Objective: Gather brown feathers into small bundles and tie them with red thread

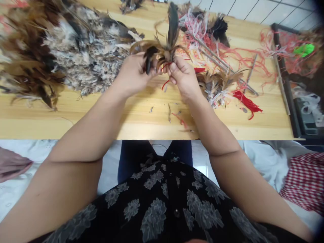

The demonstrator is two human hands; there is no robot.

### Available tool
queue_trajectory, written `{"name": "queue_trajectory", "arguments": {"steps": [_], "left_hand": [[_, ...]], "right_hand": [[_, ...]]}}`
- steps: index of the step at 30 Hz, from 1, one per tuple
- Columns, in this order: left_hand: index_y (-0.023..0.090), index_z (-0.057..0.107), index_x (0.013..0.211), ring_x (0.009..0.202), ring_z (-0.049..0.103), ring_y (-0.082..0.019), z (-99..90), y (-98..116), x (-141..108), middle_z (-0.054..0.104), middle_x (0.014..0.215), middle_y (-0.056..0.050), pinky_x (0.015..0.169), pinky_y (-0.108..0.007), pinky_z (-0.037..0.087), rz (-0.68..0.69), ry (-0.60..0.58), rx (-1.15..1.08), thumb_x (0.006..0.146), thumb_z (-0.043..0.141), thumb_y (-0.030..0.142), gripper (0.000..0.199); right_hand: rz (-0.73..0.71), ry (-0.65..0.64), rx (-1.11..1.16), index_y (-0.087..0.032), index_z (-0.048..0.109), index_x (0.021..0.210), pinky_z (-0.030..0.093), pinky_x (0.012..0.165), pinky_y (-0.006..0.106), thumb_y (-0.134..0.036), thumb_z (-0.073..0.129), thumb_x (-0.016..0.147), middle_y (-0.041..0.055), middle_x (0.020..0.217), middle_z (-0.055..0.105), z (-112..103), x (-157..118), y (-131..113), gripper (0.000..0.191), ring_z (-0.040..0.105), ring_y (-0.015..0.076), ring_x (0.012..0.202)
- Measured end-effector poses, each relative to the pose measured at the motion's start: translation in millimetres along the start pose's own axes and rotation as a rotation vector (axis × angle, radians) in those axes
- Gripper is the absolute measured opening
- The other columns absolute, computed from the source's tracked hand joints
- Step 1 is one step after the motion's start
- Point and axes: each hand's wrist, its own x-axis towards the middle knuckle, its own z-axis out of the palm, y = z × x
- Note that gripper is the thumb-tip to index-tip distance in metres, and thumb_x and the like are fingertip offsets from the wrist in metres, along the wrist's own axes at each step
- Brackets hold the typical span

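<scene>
Both my hands meet above the wooden table, around a small bunch of brown and black feathers (167, 50) that fans out upward. My left hand (138, 72) has its fingers closed round the lower left side of the bunch. Red thread (165, 83) shows at the base of the feathers, between the hands. The fingertips of my right hand (183, 74) pinch at this thread. Just right of my right hand lies a feather bundle (215, 86) with white ties, next to a red tassel (246, 101).
Large piles of grey-white feathers (88, 50) and brown feathers (27, 50) cover the table's left side. Pink and white strings (194, 27) and thin sticks (217, 59) lie at the back right. A dark-framed tray (283, 74) stands at the right edge.
</scene>
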Motion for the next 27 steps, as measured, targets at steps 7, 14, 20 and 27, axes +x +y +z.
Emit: {"name": "queue_trajectory", "arguments": {"steps": [7, 14, 20, 27], "left_hand": [[0.034, 0.079, 0.111, 0.106, 0.069, -0.033, 17.3, 14.3, -4.6, 0.08, 0.108, -0.008, 0.096, -0.052, 0.056, -0.025, 0.025, 0.036, 0.121, 0.061, 0.065, 0.037], [0.036, 0.074, 0.104, 0.11, 0.069, -0.038, 15.8, 34.3, -3.8, 0.073, 0.109, -0.012, 0.1, -0.061, 0.056, 0.166, 0.096, 0.185, 0.123, 0.052, 0.053, 0.034], [0.032, 0.068, 0.087, 0.099, 0.062, -0.041, 16.1, 37.5, 5.1, 0.073, 0.099, -0.017, 0.085, -0.063, 0.047, 0.192, 0.108, 0.389, 0.121, 0.048, 0.045, 0.041], [0.033, 0.08, 0.091, 0.096, 0.057, -0.034, -4.9, 0.4, 10.7, 0.075, 0.102, -0.012, 0.09, -0.058, 0.049, 0.184, -0.045, 0.231, 0.109, 0.07, 0.047, 0.024]], "right_hand": [[0.2, 0.069, 0.169, -0.023, 0.052, 0.087, 0.031, 0.055, 0.018, -0.054, 0.069, 0.121, -0.005, 0.079, 0.054, 3.6, 5.1, 25.3, 0.049, 0.034, 0.0069, 0.06], [0.098, 0.081, -0.371, -0.023, 0.055, 0.088, 0.057, 0.09, 0.026, -0.033, 0.053, 0.125, -0.0009, 0.088, 0.061, 5.7, 1.7, 17.3, 0.039, 0.063, 0.0139, 0.088], [0.072, -0.02, -1.043, -0.02, 0.079, 0.116, 0.057, 0.098, 0.039, -0.011, 0.048, 0.114, 0.0133, 0.134, 0.08, 11.0, -17.6, -24.1, 0.032, 0.078, 0.0302, 0.119], [-0.057, -0.406, -1.066, -0.017, 0.083, 0.128, 0.058, 0.112, 0.05, -0.009, 0.046, 0.112, 0.0175, 0.149, 0.082, 5.2, -20.4, -34.5, 0.041, 0.077, 0.0377, 0.141]]}}
